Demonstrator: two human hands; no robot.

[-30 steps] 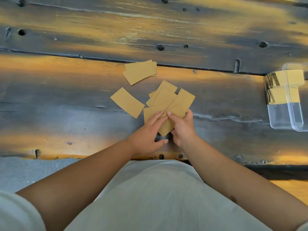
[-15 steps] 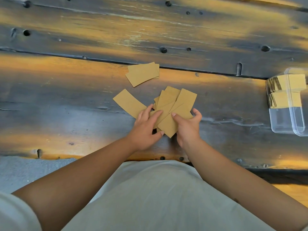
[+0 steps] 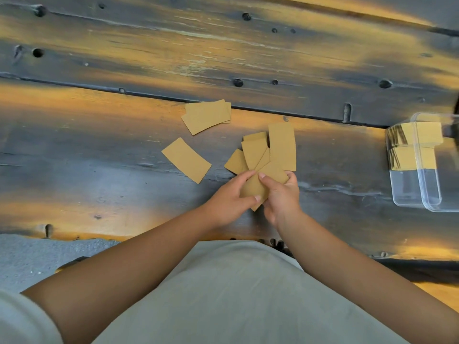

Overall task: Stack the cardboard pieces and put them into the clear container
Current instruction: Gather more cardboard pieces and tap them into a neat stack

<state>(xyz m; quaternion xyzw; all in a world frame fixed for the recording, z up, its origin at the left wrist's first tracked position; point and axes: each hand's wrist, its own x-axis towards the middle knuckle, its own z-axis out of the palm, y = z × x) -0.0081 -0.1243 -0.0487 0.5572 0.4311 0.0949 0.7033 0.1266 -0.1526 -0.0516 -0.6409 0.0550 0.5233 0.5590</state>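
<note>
Both hands grip a fanned bunch of tan rectangular cardboard pieces (image 3: 263, 160) close to the near edge of the weathered grey-and-orange wooden plank surface (image 3: 99, 189). The left hand (image 3: 229, 197) pinches the bunch's lower left side, and the right hand (image 3: 282, 194) clamps its lower right, thumb on top. The pieces splay outward and are far from squared. A single tan cardboard piece (image 3: 186, 160) lies flat to the left, and a small overlapped pair of tan pieces (image 3: 207, 116) sits beyond it, toward the far edge. The clear plastic container (image 3: 422, 165) rests at the right edge, already holding upright stacks. The likely risk is that squeezing the fan together unevenly lets outer pieces slip free or jam crookedly, leaving a ragged stack that would catch on the container's walls.
</note>
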